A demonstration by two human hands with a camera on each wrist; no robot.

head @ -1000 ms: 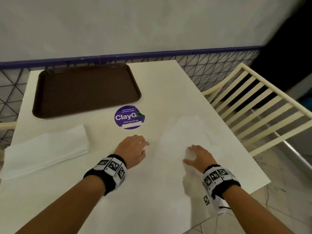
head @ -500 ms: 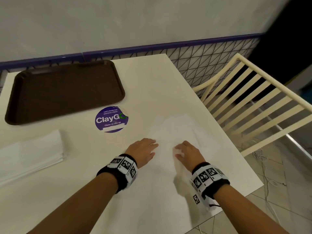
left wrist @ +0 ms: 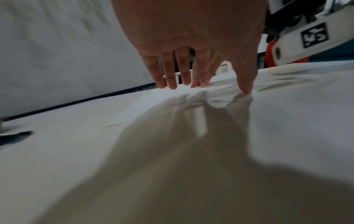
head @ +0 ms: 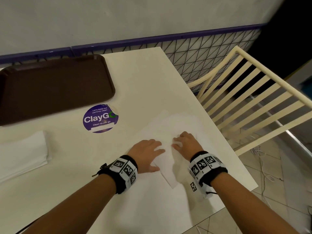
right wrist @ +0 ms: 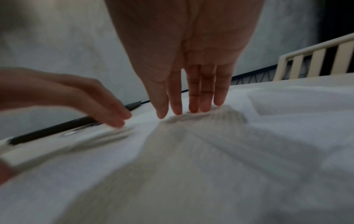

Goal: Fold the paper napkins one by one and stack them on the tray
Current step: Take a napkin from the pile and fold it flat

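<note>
A: Both hands closing in since a second ago: left hand (head: pixel 146 150) and right hand (head: pixel 186 144), fingers flat, pressing the napkin (head: pixel 170 127) near right.

B: First fold starting. Tray (head: pixel 108 78) far left, holding nothing.

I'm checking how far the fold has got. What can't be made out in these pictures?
- Napkin outline, head view: white on the white table, edges faint.
- Fold under the left hand and right hand: covered by them.
- Napkin stack: cut off by the left edge, count unreadable.
- Right wrist view: motion blur.
</note>
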